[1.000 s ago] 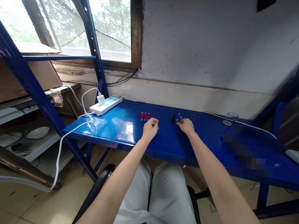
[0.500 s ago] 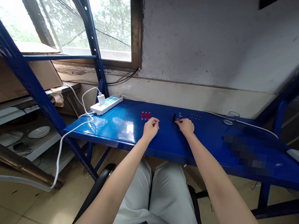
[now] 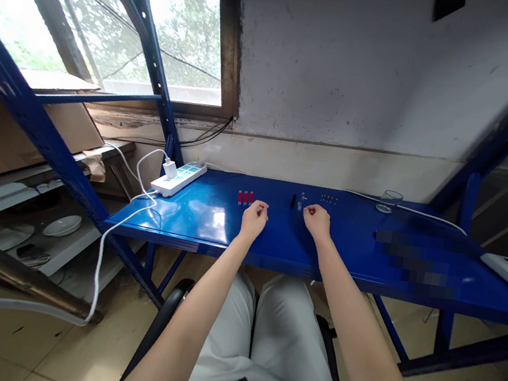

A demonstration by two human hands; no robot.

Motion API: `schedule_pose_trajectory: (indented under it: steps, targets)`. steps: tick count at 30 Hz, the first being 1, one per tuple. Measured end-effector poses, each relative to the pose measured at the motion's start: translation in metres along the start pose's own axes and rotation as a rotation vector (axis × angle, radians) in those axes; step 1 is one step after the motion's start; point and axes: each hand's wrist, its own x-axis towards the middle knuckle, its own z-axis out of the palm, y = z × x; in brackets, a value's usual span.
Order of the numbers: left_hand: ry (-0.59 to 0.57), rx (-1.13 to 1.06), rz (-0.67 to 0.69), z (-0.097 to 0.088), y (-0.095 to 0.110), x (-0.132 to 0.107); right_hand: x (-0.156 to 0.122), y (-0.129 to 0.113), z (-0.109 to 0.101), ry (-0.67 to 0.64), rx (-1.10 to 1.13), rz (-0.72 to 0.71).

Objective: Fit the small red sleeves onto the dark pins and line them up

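Observation:
My left hand (image 3: 254,217) rests on the blue table (image 3: 211,222) with its fingers curled in, just right of three small red pieces (image 3: 244,197). My right hand (image 3: 317,219) lies a little to the right, fingers curled, with a tiny red thing pinched at its fingertips. Just beyond it stand a small black piece (image 3: 293,201) and a small clear piece (image 3: 301,201). A row of small dark pieces (image 3: 329,198) sits farther back.
A white power strip (image 3: 177,178) with a white cable lies at the table's back left. An empty glass (image 3: 388,201) stands at the back right, a white cable behind it. Blue shelf posts flank the table. Plates lie on a low shelf at left.
My right hand has pulled back a little from the black and clear pieces toward me. My left hand has stayed where it was.

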Motion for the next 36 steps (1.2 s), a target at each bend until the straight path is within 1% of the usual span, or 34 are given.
schedule_pose_trajectory:
  steps: [3,4,6,9,10,12,14,15,17,19,22,26,32,36]
  targets:
    - [-0.031,0.021,0.028,0.003,-0.001,-0.003,-0.015,0.001,0.002,0.116,0.104,-0.197]
    - [-0.038,0.046,0.050,0.002,0.000,-0.004,-0.018,0.000,0.003,0.129,0.116,-0.251]
    - [-0.037,0.142,0.118,-0.001,0.003,-0.002,-0.021,-0.001,0.004,0.109,0.115,-0.315]
    - [-0.006,0.362,0.257,-0.017,0.018,0.013,-0.023,-0.003,0.004,0.046,0.087,-0.342]
    - [0.022,0.421,0.295,-0.025,0.026,0.020,-0.023,-0.003,0.004,0.032,0.079,-0.349]
    - [0.023,0.524,0.348,-0.042,0.042,0.039,-0.023,-0.004,0.004,0.021,0.071,-0.366]
    - [-0.052,0.677,0.402,-0.057,0.055,0.059,-0.023,-0.003,0.004,0.022,0.074,-0.385]
    - [-0.106,0.763,0.417,-0.062,0.060,0.068,-0.024,-0.003,0.004,0.021,0.077,-0.392]
    - [-0.240,0.904,0.392,-0.070,0.064,0.084,-0.024,-0.002,0.005,0.016,0.083,-0.396]
    - [-0.337,0.989,0.309,-0.073,0.062,0.095,-0.024,-0.002,0.005,0.008,0.085,-0.393]
    - [-0.392,1.022,0.221,-0.073,0.053,0.103,-0.024,-0.002,0.005,-0.010,0.087,-0.397]
    - [-0.394,1.003,0.190,-0.070,0.042,0.107,-0.025,-0.003,0.005,-0.035,0.078,-0.396]
    - [-0.393,1.025,0.179,-0.067,0.028,0.110,-0.025,-0.002,0.005,-0.024,0.096,-0.428]
    - [-0.388,1.047,0.180,-0.065,0.023,0.110,-0.023,0.000,0.008,-0.006,0.123,-0.450]
